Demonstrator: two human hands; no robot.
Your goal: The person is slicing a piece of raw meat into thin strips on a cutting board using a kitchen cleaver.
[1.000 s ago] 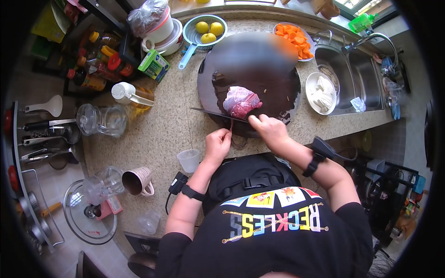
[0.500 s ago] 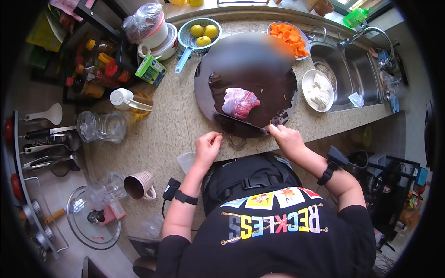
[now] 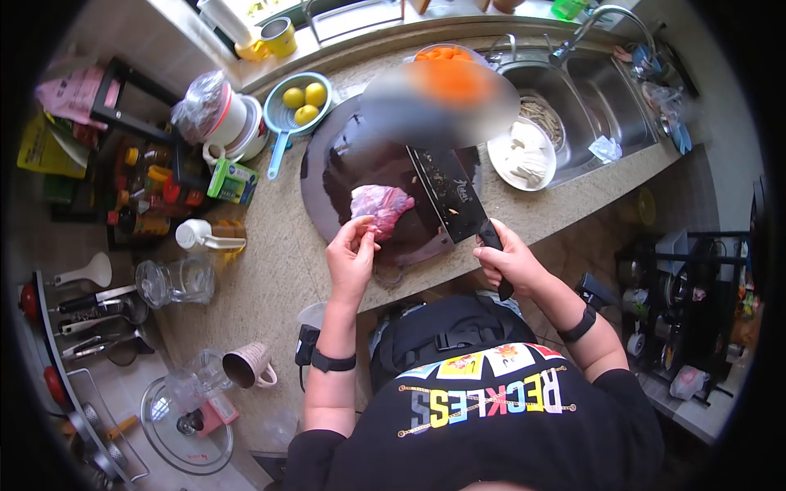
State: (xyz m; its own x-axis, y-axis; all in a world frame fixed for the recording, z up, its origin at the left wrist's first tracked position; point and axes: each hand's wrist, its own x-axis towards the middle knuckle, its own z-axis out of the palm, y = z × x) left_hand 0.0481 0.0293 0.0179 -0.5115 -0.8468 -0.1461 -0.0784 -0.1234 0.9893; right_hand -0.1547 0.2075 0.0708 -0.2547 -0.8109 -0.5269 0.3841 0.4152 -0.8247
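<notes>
A piece of raw red meat [image 3: 381, 206] with pale fat lies on the round dark cutting board [image 3: 327, 192]. At its near left edge, the fingertips of my left hand [image 3: 352, 258] are pinched together on the meat. My right hand [image 3: 512, 260] is wrapped round the black handle of a cleaver [image 3: 450, 192]. The cleaver's broad dark blade, with small bits stuck to it, lies flat-side up over the right part of the board, apart from the meat. A blurred patch hides the back of the board.
A white bowl of pale sliced food [image 3: 524, 155] stands right of the board, beside the sink [image 3: 610, 98]. Orange carrot pieces [image 3: 446, 56] are behind, partly blurred. At the left are a blue strainer [image 3: 282, 123] with yellow fruit, an oil jug [image 3: 211, 237] and a mug [image 3: 248, 365].
The cleaver has swung from the board's near edge, blade edge-on, to the right with its broad side showing. My left hand has moved up to the meat. The view has shifted.
</notes>
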